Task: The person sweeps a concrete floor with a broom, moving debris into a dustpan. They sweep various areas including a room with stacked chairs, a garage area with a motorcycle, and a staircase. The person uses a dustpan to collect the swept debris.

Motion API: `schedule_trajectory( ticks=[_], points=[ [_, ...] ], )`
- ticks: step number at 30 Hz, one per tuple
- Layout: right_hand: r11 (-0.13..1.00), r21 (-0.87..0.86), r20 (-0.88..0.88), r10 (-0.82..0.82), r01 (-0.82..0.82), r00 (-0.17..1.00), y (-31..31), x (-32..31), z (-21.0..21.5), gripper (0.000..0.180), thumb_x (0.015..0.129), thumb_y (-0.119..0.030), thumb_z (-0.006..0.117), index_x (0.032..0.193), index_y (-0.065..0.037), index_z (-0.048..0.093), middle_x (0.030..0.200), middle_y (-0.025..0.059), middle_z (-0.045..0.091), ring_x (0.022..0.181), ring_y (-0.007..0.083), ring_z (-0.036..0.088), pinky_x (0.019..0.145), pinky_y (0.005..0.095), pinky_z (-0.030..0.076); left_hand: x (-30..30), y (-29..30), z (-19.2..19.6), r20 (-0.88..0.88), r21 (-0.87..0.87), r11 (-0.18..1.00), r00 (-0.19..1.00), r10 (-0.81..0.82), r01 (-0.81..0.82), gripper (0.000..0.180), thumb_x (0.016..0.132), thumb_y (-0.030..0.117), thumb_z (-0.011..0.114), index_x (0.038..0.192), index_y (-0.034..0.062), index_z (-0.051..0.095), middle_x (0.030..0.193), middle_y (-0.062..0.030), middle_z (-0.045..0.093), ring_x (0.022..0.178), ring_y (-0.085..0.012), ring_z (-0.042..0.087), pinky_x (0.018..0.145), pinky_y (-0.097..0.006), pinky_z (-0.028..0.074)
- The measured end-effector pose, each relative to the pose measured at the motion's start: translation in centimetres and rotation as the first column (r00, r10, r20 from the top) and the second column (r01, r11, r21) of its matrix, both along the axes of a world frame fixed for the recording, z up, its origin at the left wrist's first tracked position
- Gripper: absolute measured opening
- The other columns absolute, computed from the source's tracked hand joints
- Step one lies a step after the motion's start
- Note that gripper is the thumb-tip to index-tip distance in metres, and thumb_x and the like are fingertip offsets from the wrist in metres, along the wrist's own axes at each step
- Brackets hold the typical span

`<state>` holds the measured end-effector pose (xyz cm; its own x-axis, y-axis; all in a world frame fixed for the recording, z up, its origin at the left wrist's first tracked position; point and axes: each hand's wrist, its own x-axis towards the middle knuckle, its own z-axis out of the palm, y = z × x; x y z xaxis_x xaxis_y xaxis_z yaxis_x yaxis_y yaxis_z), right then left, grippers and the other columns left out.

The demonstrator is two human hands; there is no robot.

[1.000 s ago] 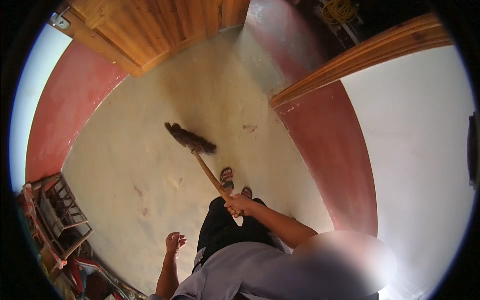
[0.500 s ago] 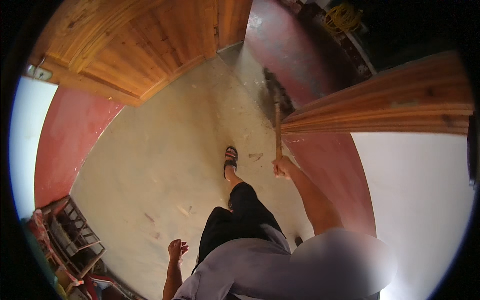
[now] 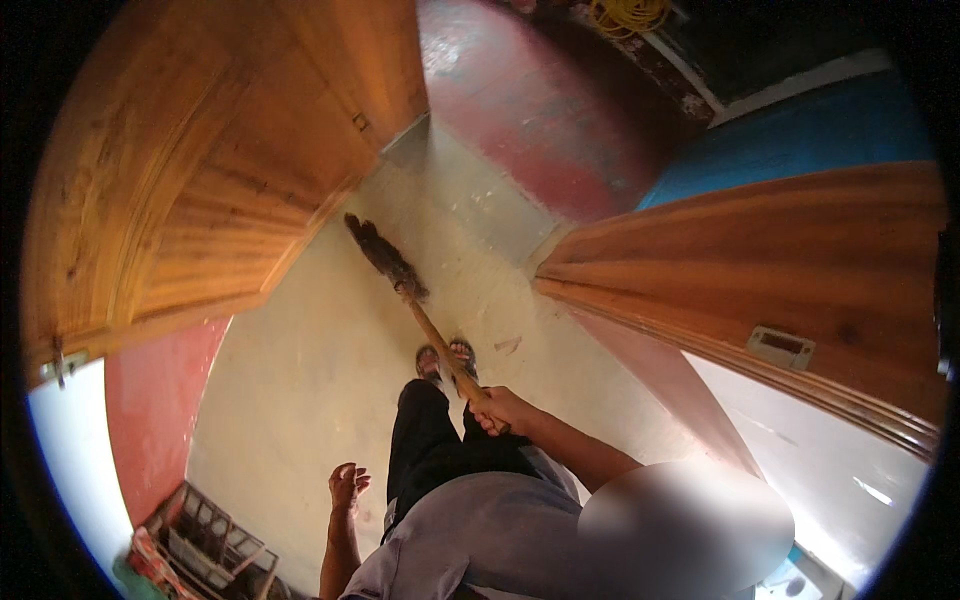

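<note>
My right hand [image 3: 505, 411] is wrapped round the upper end of a wooden handle, in front of my body. It is the handle of a broom [image 3: 424, 322], which slants away to the far left. The broom's dark, shaggy head [image 3: 384, 256] lies on the pale floor, between my feet and the wooden door on the left. At my left side hangs my left hand [image 3: 347, 485], holding nothing, its fingers loosely bent and apart.
A wooden door [image 3: 210, 170] stands at the left and a wooden door frame or leaf [image 3: 760, 270] at the right. Small scraps [image 3: 508, 346] lie by my sandals. A wooden rack [image 3: 215, 545] stands at lower left. Beyond the doorway are a reddish floor [image 3: 540, 110] and a coiled yellow hose or cable [image 3: 630, 14].
The broom has swung from the right, by the door frame, to the left across the floor. My right hand has come in closer to my body. My feet now stand side by side.
</note>
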<state>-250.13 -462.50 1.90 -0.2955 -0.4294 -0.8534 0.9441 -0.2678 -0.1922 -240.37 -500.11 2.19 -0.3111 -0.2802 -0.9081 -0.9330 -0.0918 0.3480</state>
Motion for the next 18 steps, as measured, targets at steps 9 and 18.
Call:
schedule_trajectory(
  ticks=[9,18],
  points=[
    [0.795,0.485,-0.204,-0.304,0.366,0.931,10.9,-11.3,-4.3,0.015,0.075,-0.015,0.051,0.072,-0.002,0.045,0.048,0.0079,0.045,0.037,0.0157,0.045,0.032,0.0273,0.037,-16.3,0.4,-4.7,0.059,0.032,0.968,0.967,-0.249,0.247,0.026,0.080,0.017,0.047,0.100,0.0015,0.045,0.085,-0.0143,0.057,0.064,-0.0217,0.057,0.058,-0.033,0.049],
    [0.827,0.540,-0.538,0.195,0.157,0.820,18.3,-22.4,-20.6,0.011,0.065,-0.007,0.055,0.057,-0.002,0.050,0.058,0.0071,0.051,0.049,0.0181,0.048,0.044,0.0288,0.038,-31.5,-2.8,-3.5,0.143,-0.009,0.947,0.938,-0.316,0.321,0.025,0.082,0.018,0.045,0.102,0.0024,0.044,0.086,-0.0149,0.057,0.063,-0.0219,0.058,0.054,-0.031,0.048]
  ],
)
